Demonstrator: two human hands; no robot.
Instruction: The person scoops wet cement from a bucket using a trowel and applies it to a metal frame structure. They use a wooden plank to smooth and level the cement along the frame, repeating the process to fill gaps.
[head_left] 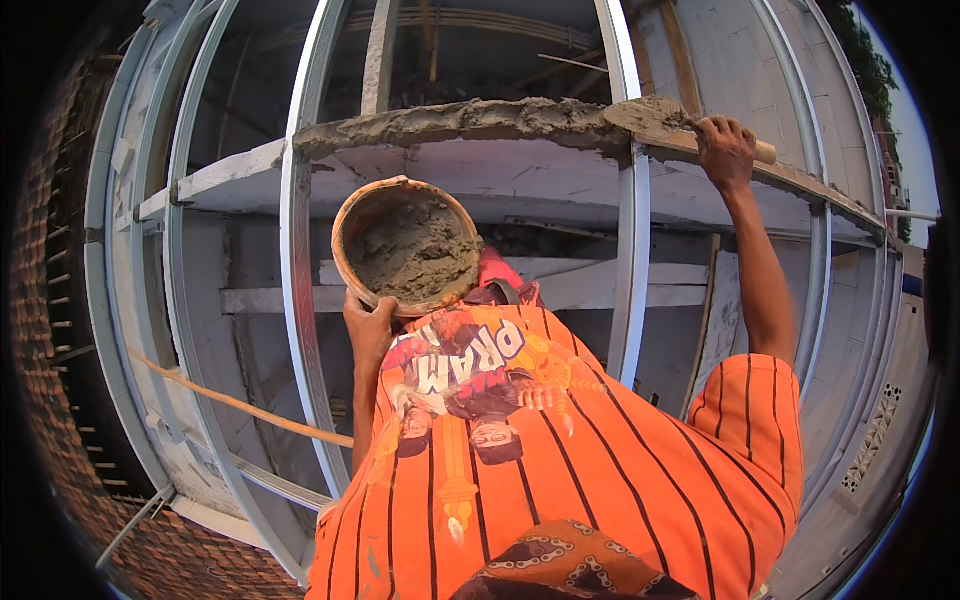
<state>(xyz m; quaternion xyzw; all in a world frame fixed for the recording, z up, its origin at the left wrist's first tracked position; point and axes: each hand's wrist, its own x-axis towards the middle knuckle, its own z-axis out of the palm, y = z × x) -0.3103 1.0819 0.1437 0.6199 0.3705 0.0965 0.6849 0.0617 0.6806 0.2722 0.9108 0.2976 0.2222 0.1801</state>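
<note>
A round bucket (339,245) with an orange rim, holding wet grey mortar (412,245), is tipped toward the wall in front of my chest. My left hand (370,322) is closed on its near left edge; some of the fingers are hidden under it. At the upper right, my right hand (727,152) grips a trowel (648,117) by its wooden handle. Mortar coats the blade, which rests at the top of the pale wall (490,170) beside a metal upright. A rough mortar bed (450,124) runs along the wall top, left of the trowel.
Shiny metal uprights (632,260) stand left and right of the bucket, with more toward both sides. A thin wooden pole (250,408) slants at the left. Deep gaps show between the beams (590,285); roof tiles (50,420) lie far left.
</note>
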